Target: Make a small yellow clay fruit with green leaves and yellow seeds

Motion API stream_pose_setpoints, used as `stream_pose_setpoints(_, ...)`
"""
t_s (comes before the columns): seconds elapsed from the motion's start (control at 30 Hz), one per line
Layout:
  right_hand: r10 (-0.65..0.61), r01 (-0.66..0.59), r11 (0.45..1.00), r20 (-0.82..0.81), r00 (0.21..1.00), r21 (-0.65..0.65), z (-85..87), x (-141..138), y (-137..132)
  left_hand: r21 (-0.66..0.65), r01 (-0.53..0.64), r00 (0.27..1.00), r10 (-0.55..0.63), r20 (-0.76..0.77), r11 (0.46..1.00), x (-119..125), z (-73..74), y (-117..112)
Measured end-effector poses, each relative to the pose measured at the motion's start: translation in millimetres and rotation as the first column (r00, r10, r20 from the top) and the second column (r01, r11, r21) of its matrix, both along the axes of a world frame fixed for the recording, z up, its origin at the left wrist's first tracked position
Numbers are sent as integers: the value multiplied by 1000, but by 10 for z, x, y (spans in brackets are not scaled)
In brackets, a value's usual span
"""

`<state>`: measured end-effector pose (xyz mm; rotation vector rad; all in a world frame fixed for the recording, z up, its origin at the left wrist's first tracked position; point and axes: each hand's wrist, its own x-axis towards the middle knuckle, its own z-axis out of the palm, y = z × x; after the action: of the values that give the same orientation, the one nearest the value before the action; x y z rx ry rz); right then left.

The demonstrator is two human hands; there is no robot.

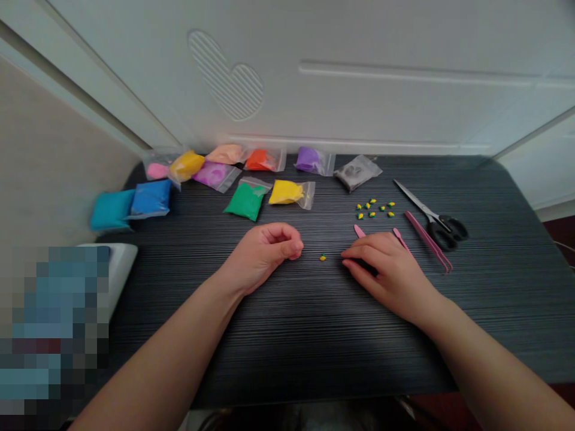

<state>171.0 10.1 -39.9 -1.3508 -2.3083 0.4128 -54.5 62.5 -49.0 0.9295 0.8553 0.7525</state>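
Note:
My left hand [274, 251] hovers over or rests on the dark table, thumb and fingertips pressed together. What they hold, if anything, is too small to make out. Just right of those fingertips lies a tiny yellow-and-green clay piece [323, 258]. On its other side my right hand [381, 266] rests low, fingers stretched out and thumb apart, with nothing visible in it. Partly covered by this hand are a pink modelling tool [359, 231] and a second thin pink tool [401, 239]. Beyond it sit several similar yellow-and-green pieces [372, 214] in a loose group.
Pink tweezers [426, 240] and black-handled scissors [433, 221] lie at right. Bags of green clay [247, 200] and yellow clay [286, 193] lie ahead, with several other coloured bags along the back panel. Blue clay [151, 198] is at left, near a white-edged object [123, 257], partly pixelated.

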Motion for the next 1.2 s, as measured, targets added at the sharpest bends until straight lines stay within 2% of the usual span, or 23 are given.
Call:
stream_pose_setpoints(0.17, 5, -5, 1000, -15, 1000, 12, 8, 5, 5, -12, 4, 998, -3, 71, 1000, 1, 1, -12)
stream_pose_setpoints(0.33, 3, -3, 1000, -19, 1000, 7, 9, 3, 2, 5, 14, 999, -14, 50, 1000, 10, 12, -29)
stream_pose_setpoints(0.4, -1, 1, 1000, -24, 1000, 9, 11, 3, -3, 35, 22, 1000, -22, 3, 999, 21, 31, -45)
stream_pose_setpoints(0.5, -8, 8, 1000, -25, 1000, 15, 25, 13, -10, 93, 71, 987, -57, -147, 993, 49, 81, -85)
stream_pose_setpoints(0.6, -47, 48, 998, -30, 998, 37, 50, 44, -6, 139, 197, 946, -151, -288, 970, 86, 137, -135)
stream_pose_setpoints(0.67, -74, 77, 995, -53, 996, 57, 65, 74, 4, 163, 281, 922, -219, -318, 946, 109, 163, -162)
stream_pose_setpoints(0.8, -103, 111, 990, -96, 990, 82, 81, 126, 24, 187, 325, 914, -257, -313, 927, 130, 163, -187)
stream_pose_setpoints(0.9, -108, 119, 989, -112, 988, 91, 89, 136, 22, 136, 279, 931, -234, -279, 951, 129, 138, -191)
stream_pose_setpoints(1.0, -100, 110, 990, -110, 989, 90, 98, 129, 8, 59, 224, 962, -211, -173, 973, 136, 119, -201)
stream_pose_setpoints(1.2, -78, 88, 991, -95, 992, 103, 115, 99, -23, 9, 191, 981, -191, -43, 981, 156, 94, -222)
